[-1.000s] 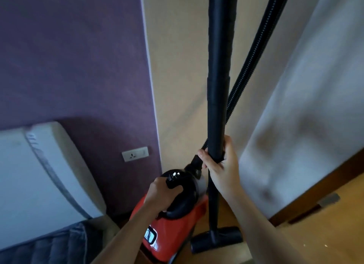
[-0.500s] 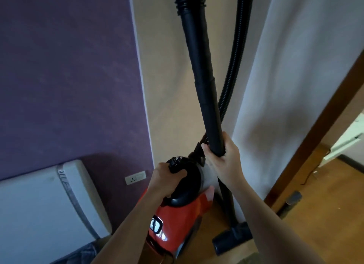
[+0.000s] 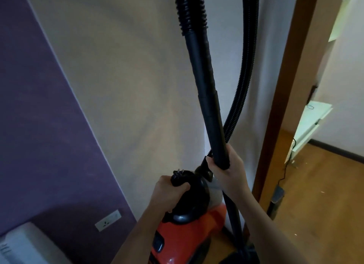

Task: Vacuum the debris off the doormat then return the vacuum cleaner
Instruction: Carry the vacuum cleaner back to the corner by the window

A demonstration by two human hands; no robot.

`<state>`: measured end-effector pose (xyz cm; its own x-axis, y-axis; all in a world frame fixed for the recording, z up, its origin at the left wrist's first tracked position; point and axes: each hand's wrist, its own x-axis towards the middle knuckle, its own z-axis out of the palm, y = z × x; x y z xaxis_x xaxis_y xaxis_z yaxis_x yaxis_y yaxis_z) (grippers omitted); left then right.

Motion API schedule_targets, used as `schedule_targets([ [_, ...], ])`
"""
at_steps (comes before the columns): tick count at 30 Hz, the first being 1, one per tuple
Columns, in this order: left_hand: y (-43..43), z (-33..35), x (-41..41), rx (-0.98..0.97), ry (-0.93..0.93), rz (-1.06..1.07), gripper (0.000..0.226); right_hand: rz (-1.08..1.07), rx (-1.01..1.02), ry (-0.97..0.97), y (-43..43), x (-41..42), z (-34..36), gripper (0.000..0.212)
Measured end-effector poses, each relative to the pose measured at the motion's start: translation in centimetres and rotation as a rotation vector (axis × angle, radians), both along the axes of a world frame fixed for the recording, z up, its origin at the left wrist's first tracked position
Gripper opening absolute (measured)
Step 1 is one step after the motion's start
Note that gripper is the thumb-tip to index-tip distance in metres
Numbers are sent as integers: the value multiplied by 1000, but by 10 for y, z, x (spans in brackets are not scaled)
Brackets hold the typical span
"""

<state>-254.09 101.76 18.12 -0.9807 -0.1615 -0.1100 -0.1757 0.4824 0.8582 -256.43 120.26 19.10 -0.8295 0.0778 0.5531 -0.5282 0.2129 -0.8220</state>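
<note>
Two hands: both are on the vacuum cleaner (image 3: 187, 236), which stands just left of the wooden door frame (image 3: 291, 106), close to the pale wall.
Left hand: the left hand (image 3: 169, 193) has its fingers curled tight round the black carry handle (image 3: 192, 196) on top of the red body, well left of the door frame.
Right hand: the right hand (image 3: 228, 169) wraps the lower part of the black wand (image 3: 208, 106), fingers and thumb closed on it, between the handle and the door frame.
Hose: the ribbed hose (image 3: 245, 76) rises from the body beside the wand, nearer the door frame, leaves the top of the view and comes back to the wand's upper end.
Handling, body: hard, smooth plastic, probably the heavy part. The carry handle looks like the right place to lift it, with a full wrap.
Handling, wand: stiff, long and likely light, so it should swing like a lever. A low grip like this one steadies it.
Handling, hose: springy and flexible. It may tug back or catch on the door frame.
Cut off: the floor nozzle (image 3: 236, 259) is only a dark shape at the bottom edge, left of the door frame.
Not in view: the doormat and any debris on it.
Hard to make out: a dark block (image 3: 277, 195) at the foot of the door frame, and the small metal parts on the handle's top.
</note>
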Motion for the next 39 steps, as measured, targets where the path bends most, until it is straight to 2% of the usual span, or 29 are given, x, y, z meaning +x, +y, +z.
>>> schedule_targets([
  [7, 29, 1, -32, 31, -8, -155, 26, -74, -60, -18, 30, -13, -32, 14],
  [11, 32, -6, -54, 70, -3, -279, 26, -173, -27, 2, 28, -15, -37, 12],
  [14, 28, -13, -71, 99, -14, -386, 33, -277, 17, -15, 21, -16, -44, 17],
  [18, 14, -20, -94, 107, -28, -545, 37, -433, 96, -72, -7, -12, -49, 41],
  [23, 3, -22, -116, 113, -11, -742, 39, -622, 123, -11, -35, 4, -47, 16],
  [25, 4, -22, -120, 117, -21, -824, 40, -712, 85, -11, -38, 16, -44, 20],
  [29, 20, -15, -109, 107, 9, -1042, 32, -888, -15, -68, -35, 53, -38, 14],
  [32, 41, -13, -92, 109, 26, -1159, 23, -1022, -15, -66, -31, 90, -33, 44],
  [39, 111, -9, -17, 43, -23, -1408, 30, -1271, -17, 35, -20, 194, -19, 43],
])
